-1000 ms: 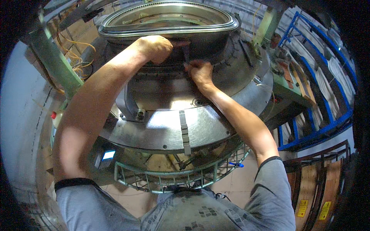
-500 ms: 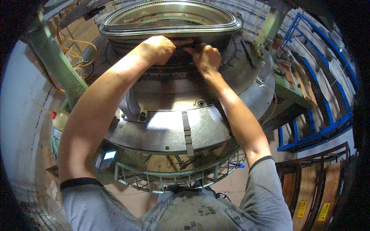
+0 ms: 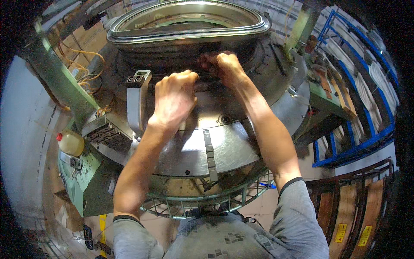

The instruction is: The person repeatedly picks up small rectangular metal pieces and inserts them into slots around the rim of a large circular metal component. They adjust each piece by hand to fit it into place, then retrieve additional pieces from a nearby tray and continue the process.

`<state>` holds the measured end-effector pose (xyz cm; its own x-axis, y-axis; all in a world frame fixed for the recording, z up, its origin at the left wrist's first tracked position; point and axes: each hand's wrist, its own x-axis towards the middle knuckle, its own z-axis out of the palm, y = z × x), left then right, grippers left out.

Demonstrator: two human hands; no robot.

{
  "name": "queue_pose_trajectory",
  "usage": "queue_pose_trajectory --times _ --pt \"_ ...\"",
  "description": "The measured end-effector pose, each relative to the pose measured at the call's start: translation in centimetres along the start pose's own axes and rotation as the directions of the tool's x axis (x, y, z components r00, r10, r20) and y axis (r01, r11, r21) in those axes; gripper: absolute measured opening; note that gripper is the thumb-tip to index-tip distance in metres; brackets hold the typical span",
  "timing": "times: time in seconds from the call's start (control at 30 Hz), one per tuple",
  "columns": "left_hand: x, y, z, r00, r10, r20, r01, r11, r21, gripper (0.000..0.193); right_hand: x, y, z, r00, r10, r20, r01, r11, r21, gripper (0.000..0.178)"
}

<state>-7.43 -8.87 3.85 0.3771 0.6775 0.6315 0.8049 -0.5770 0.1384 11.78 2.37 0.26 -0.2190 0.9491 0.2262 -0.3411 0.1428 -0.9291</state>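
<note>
A large round metal machine, with the look of a circular knitting machine, has a shiny toothed ring [image 3: 189,36] at its top and a dark cylinder [image 3: 172,56] below that. My left hand [image 3: 174,96] hovers over the machine's front plate, knuckles up and fingers curled; whatever they pinch, if anything, is hidden. Farther in, my right hand [image 3: 227,69] is close to the cylinder's front, fingers curled in shadow and slightly blurred. I cannot make out what it grips. A polished upright bracket [image 3: 137,103] stands just left of my left hand.
Green posts [image 3: 60,73] flank the machine, with yellow cables [image 3: 88,64] by the left one. A bottle with a red cap [image 3: 71,143] stands at left. A curved green guard rail [image 3: 194,200] runs before me. Blue racks [image 3: 345,159] and wooden panels [image 3: 345,211] are at right.
My left hand has drawn back from the cylinder toward me, down over the front plate, uncovering the bracket and bottle. My right hand has stayed near the cylinder, shifting slightly.
</note>
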Motion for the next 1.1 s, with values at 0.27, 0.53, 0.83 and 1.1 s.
queue_pose_trajectory --times 0.27,0.53,0.83,1.1 --pt "-1.4 -1.4 2.5 0.995 -0.096 -0.031 0.093 0.992 -0.090 0.005 -0.6 -2.3 0.0 1.000 0.014 0.016 -0.012 0.988 -0.154 0.024" --pt "-1.5 -1.0 2.7 0.992 -0.125 0.021 0.127 0.986 -0.108 0.003 -0.1 -2.2 -0.1 0.990 -0.082 -0.119 0.069 0.992 -0.109 0.024" --pt "-1.6 -1.3 3.0 0.991 -0.131 0.027 0.134 0.978 -0.160 0.012 0.2 -1.1 -0.2 0.999 0.043 0.015 -0.045 0.977 0.209 0.024" --pt "-1.6 -1.4 2.8 0.995 -0.089 0.034 0.094 0.979 -0.180 0.015 -2.6 -2.4 -2.4 0.973 -0.064 -0.222 -0.006 0.954 -0.300 0.015"
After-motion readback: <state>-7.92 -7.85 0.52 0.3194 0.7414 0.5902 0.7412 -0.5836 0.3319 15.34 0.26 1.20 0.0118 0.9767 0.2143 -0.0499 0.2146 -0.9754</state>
